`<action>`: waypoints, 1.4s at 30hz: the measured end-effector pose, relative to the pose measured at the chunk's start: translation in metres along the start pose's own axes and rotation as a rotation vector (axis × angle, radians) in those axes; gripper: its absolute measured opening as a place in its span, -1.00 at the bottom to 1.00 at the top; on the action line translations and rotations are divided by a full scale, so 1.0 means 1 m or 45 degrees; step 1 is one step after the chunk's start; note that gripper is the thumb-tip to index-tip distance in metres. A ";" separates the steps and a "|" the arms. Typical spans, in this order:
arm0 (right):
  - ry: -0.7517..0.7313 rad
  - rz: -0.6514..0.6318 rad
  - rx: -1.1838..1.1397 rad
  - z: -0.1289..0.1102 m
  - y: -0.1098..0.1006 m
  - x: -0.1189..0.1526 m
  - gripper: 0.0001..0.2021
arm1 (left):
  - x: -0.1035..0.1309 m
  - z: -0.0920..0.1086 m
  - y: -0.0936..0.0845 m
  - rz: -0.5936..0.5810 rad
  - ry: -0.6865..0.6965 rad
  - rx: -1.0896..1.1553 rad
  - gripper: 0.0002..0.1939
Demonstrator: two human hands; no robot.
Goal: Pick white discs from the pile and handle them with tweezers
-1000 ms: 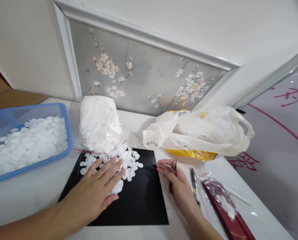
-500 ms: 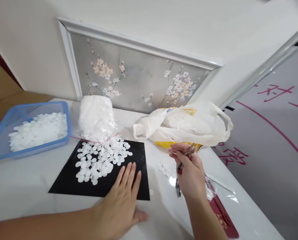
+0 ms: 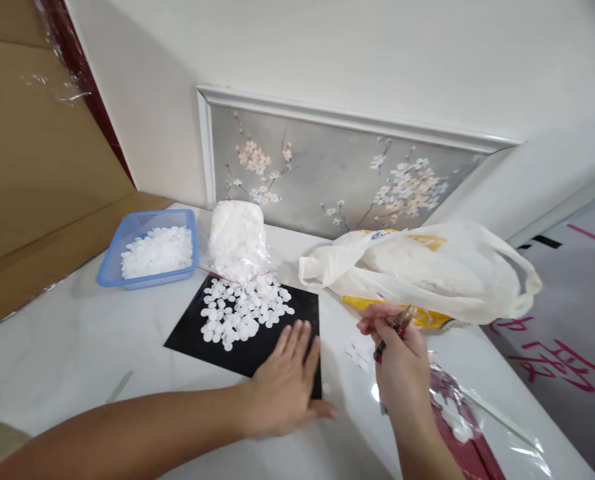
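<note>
My left hand (image 3: 290,380) lies flat, fingers spread, on the lower right part of a black sheet (image 3: 197,337). Beyond its fingertips, many small white discs (image 3: 247,307) are scattered over the sheet. My right hand (image 3: 400,360) is closed around a small metal tool (image 3: 404,321) with red and dark parts; its tip pokes out above the fingers, and whether it is pliers or scissors I cannot make out. A few loose white discs (image 3: 360,353) lie on the table between my hands.
A blue basket (image 3: 195,243) of white discs stands at the left. Beside it, a clear bag (image 3: 238,233) of discs touches the sheet. A white plastic carrier bag (image 3: 427,267) lies at the back right. A red packet (image 3: 470,443) lies near my right forearm. A framed picture (image 3: 322,173) stands behind.
The camera view has swung left, so everything appears further right. My left hand stays flat on the black sheet, and my right hand still grips the small metal tool.
</note>
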State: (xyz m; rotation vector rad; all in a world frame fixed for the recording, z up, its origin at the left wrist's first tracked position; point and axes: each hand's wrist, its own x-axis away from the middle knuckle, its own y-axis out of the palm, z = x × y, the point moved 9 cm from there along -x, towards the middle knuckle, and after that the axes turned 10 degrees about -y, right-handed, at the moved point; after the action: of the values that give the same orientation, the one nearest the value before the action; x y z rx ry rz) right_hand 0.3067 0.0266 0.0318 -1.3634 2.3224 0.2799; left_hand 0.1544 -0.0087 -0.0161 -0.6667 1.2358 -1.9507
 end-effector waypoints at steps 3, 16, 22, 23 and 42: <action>-0.128 0.031 0.233 -0.005 0.000 -0.002 -0.93 | 0.009 0.032 0.004 -0.155 0.412 0.148 -0.09; -0.489 -0.030 0.979 -0.010 0.012 -0.020 -0.79 | 0.033 -0.004 -0.016 -0.241 0.603 -0.037 -0.12; -0.557 -0.230 1.029 0.005 0.049 -0.017 -0.69 | 0.054 0.014 -0.045 -0.138 0.854 0.096 -0.54; -0.551 -0.272 1.017 0.011 0.056 -0.012 -0.67 | 0.055 0.011 -0.049 -0.068 0.839 0.105 -0.56; -0.898 -1.232 0.700 -0.032 0.163 0.114 -0.61 | 0.057 -0.156 -0.072 0.210 -0.051 -0.394 -0.19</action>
State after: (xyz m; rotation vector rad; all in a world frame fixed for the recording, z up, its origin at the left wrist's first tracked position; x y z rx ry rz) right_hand 0.1090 0.0068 0.0006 -1.5601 0.9138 -0.1608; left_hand -0.0169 0.0509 -0.0108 -0.7280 1.5337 -1.6207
